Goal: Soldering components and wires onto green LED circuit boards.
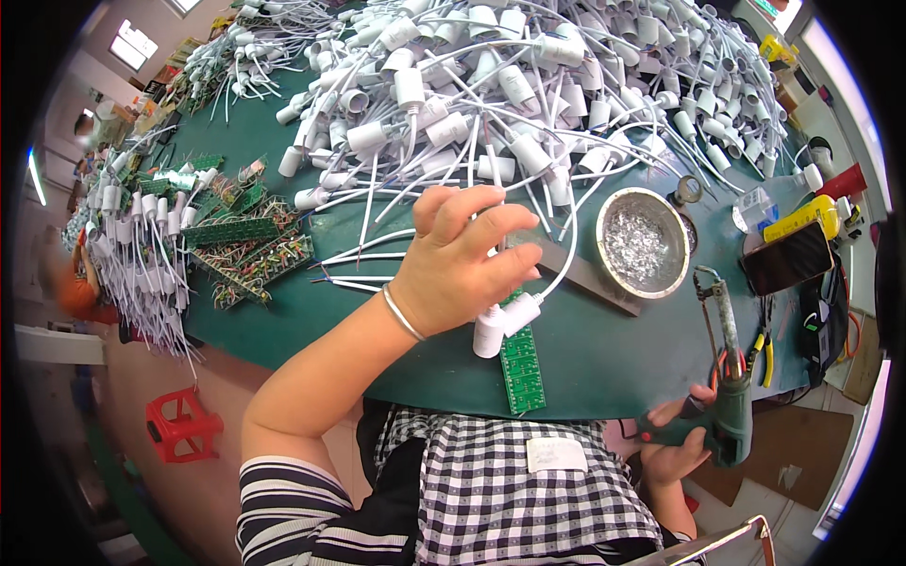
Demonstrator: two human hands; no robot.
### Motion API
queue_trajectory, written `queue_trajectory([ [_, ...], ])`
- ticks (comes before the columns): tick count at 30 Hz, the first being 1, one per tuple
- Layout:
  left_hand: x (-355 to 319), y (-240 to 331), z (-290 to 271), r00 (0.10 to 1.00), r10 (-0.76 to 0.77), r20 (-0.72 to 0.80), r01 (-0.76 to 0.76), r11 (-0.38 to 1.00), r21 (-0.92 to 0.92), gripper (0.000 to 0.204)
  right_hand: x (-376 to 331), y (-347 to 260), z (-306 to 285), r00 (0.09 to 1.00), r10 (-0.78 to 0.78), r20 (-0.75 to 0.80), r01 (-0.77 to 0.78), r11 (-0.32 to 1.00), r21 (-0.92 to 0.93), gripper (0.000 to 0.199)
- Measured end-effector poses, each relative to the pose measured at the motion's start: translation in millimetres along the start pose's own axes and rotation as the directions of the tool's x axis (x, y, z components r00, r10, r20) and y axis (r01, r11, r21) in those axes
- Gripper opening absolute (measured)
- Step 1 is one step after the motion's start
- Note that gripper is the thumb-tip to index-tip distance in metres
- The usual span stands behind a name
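Observation:
My left hand (462, 255), with a silver bangle at its wrist, reaches over the table with curled fingers. A white cable (492, 179) runs up between them, and they appear closed round it. Just below hang two white lamp holders (488, 333) over a narrow green circuit board (524, 370), which lies near the table's front edge. Whether they touch the board I cannot tell. At the lower right, my right hand (675, 448) grips the green handle of a soldering gun (731, 415), its metal end pointing up. Part of that hand is hidden behind the handle.
A large heap of white lamp holders (434, 123) covers the far table. A metal bowl (609, 269) of silvery scraps stands beside a dark bar (595, 283). Green boards (231, 231) pile up at left; a phone (788, 258) and yellow-handled pliers (768, 363) are at right. A red stool (184, 424) stands on the floor.

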State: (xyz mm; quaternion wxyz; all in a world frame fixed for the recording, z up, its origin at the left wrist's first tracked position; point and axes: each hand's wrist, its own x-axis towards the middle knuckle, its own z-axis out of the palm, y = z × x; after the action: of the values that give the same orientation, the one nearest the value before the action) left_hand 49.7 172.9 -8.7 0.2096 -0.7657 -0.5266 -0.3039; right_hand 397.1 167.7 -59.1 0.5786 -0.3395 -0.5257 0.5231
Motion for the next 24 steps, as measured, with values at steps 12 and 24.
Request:
queue_trajectory([
  [12,14,-8,6,0.974,0.043,0.225,0.005,0.978,-0.208,0.018,-10,-3,5,1.0,0.003,0.031,-0.003,1.0,0.009,0.057],
  [24,19,-11,4,0.794,-0.03,0.607,0.065,0.997,-0.035,0.023,-10,-2,1,0.999,0.054,0.006,-0.054,0.998,-0.012,0.061],
])
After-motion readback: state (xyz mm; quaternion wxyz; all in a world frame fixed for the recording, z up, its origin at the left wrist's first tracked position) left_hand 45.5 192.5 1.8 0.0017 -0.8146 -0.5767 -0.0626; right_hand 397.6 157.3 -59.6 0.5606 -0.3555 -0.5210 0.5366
